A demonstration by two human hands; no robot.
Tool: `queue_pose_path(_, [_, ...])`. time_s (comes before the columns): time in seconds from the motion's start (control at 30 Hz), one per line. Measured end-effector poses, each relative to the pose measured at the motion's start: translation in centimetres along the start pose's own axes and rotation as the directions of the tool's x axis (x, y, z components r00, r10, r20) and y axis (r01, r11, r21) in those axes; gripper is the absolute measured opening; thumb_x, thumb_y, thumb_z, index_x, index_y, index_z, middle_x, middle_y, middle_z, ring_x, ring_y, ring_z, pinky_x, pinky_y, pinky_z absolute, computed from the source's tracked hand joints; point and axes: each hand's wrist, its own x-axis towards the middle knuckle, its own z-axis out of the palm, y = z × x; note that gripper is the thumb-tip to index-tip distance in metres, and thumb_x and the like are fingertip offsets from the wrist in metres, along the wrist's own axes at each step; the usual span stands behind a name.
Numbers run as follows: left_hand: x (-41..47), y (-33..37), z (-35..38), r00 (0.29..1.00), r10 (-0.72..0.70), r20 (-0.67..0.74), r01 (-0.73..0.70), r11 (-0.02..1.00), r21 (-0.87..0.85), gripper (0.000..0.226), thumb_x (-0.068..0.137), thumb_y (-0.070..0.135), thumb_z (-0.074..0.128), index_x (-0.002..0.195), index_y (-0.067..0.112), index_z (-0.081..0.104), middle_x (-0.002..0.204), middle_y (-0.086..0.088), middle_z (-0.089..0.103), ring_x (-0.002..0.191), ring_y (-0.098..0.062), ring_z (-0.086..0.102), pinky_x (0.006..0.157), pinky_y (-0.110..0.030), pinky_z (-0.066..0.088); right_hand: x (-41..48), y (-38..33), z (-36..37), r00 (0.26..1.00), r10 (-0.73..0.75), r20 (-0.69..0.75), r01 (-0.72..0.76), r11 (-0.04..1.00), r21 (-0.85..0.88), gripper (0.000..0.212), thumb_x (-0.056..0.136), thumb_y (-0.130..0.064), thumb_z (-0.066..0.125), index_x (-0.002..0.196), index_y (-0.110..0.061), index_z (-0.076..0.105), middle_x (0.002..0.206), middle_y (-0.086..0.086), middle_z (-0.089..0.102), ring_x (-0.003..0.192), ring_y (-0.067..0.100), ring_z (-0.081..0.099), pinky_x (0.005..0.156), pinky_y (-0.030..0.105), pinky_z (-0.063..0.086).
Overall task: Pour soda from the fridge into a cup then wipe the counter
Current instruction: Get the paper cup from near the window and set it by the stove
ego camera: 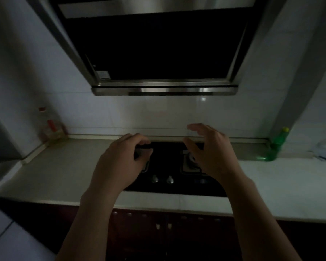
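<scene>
The kitchen is dim. A green plastic bottle (273, 147) with a yellow cap stands on the pale counter (64, 172) at the far right, by the wall. No cup shows. Both my hands hover above the black gas hob (169, 162) in the middle of the counter. The fingers of my left hand (120, 162) are loosely curled over the left burner and hold nothing. My right hand (211, 153) has its fingers spread and relaxed above the right burner, also holding nothing. Neither hand is near the green bottle.
A steel range hood (158, 53) hangs low over the hob. A clear bottle with a red cap (51, 127) stands in the back left corner. A grey fridge side (0, 147) borders the counter on the left. Two knobs (162, 179) sit at the hob's front.
</scene>
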Motion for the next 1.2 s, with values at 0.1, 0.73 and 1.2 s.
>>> queue_pose_path(0.1, [2.9, 2.2, 2.2, 0.997, 0.066, 0.037, -0.065, 0.998, -0.025, 0.019, 0.089, 0.045, 0.059, 0.106, 0.037, 0.061, 0.106, 0.021, 0.059, 0.099, -0.004, 0.056, 0.08, -0.034, 0.053, 0.3, 2.6, -1.9, 0.997, 0.065, -0.046, -0.067, 0.997, -0.032, 0.045, 0.094, -0.041, 0.059, 0.136, -0.025, 0.052, 0.134, -0.007, 0.059, 0.119, 0.01, 0.056, 0.091, 0.018, 0.038])
queue_pose_path(0.73, [15.2, 17.0, 16.1, 0.812, 0.573, 0.111, -0.493, 0.775, -0.395, 0.016, 0.09, 0.044, 0.059, 0.104, 0.037, 0.06, 0.106, 0.017, 0.058, 0.1, -0.007, 0.055, 0.076, -0.029, 0.049, -1.1, 12.5, -14.1, 0.8, 0.269, -0.537, -0.453, 0.857, -0.246, 0.036, 0.093, -0.04, 0.061, 0.126, -0.026, 0.063, 0.127, -0.009, 0.064, 0.108, 0.008, 0.061, 0.087, 0.013, 0.038])
queue_pose_path(1.2, [14.9, 36.3, 24.2, 0.799, 0.593, 0.1, -0.536, 0.778, -0.328, 0.018, 0.089, 0.047, 0.059, 0.104, 0.038, 0.059, 0.107, 0.015, 0.062, 0.098, -0.011, 0.058, 0.072, -0.029, 0.048, -8.6, 26.5, -28.7, 0.717, 0.221, -0.661, -0.486, 0.838, -0.248, 0.03, 0.09, -0.032, 0.068, 0.118, -0.021, 0.068, 0.108, -0.004, 0.069, 0.082, -0.001, 0.052, 0.079, 0.015, 0.037])
